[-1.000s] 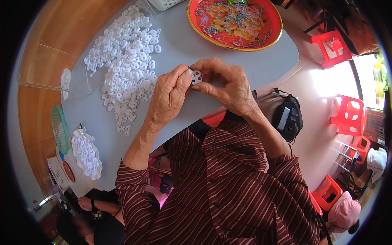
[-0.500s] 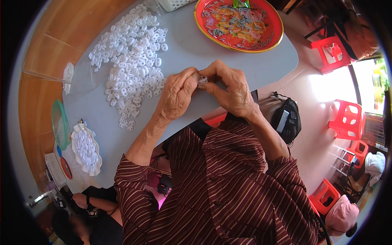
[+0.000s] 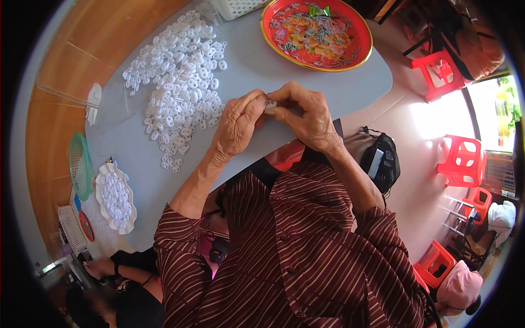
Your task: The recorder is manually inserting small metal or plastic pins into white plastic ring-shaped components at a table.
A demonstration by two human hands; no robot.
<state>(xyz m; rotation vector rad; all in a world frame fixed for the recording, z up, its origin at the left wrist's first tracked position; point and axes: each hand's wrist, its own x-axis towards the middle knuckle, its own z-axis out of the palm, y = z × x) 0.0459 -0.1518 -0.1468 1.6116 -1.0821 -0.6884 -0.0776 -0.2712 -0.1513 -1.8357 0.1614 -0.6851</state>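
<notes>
My left hand (image 3: pixel 240 117) and my right hand (image 3: pixel 307 116) meet above the table's near edge, fingers bent. Between their fingertips is a small white plastic piece (image 3: pixel 270 107), mostly covered by the fingers. The right thumb and forefinger pinch it, and the left fingertips close on its other side. Just left of my left hand spreads a heap of small white oval plastic pieces (image 3: pixel 183 90) with holes in them. Beyond my hands stands a round red flowered tray (image 3: pixel 362 54) with a gold rim, strewn with small grey metal pins (image 3: pixel 284 42).
A scalloped white dish (image 3: pixel 129 218) of white pieces stands at the left, near a green mesh basket (image 3: pixel 81 167). A co-worker's arm (image 3: pixel 136 273) reaches in at lower left. Red plastic stools (image 3: pixel 462 161) and a black bag (image 3: pixel 383 161) are at the right.
My fingertips have shifted slightly around the white piece, and less of it shows now. The co-worker's hand at lower left has moved a little left. The whole view has shifted slightly.
</notes>
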